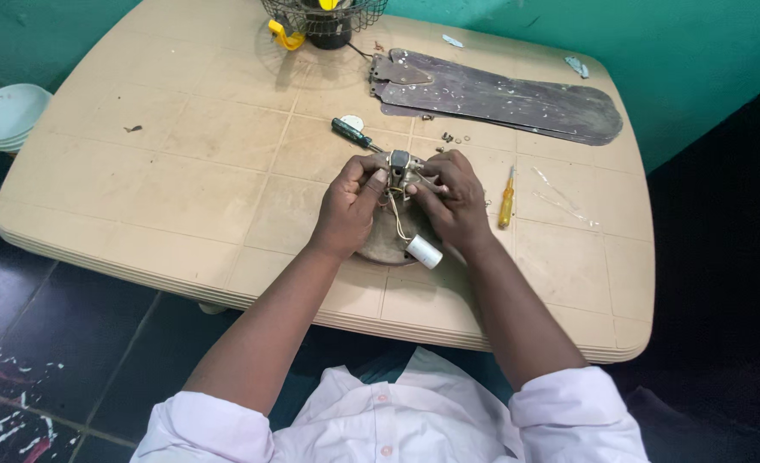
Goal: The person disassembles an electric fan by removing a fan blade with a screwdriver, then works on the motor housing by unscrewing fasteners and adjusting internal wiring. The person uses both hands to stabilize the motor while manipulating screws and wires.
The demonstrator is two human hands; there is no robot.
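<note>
We have both hands on the small grey metal bracket with a stubby shaft [400, 163], near the middle of the beige plastic worktop [183, 171]. Our left hand [351, 201] holds it from the left side, and the left fingers [378, 177] are curled tight on it. Our right hand [453, 197] holds it from the right side, and the right fingers [421, 190] pinch it too. So the part sits right between our two hands, and both hands are just as near to it.

The part stands up out of the round brown metal motor body [389, 244], which lies flat under our hands. Thin pale wires [397, 221] hang down from the part toward us. They end at a small white tube-shaped capacitor [424, 251], which lies tilted just below our right hand.

A screwdriver with a dark green handle [352, 133] lies just past our left fingers, with its tip pointing at the part. A small yellow screwdriver [505, 199] lies beside our right hand. Long dark fan blades [500, 99] lie farther back, well apart.
</note>
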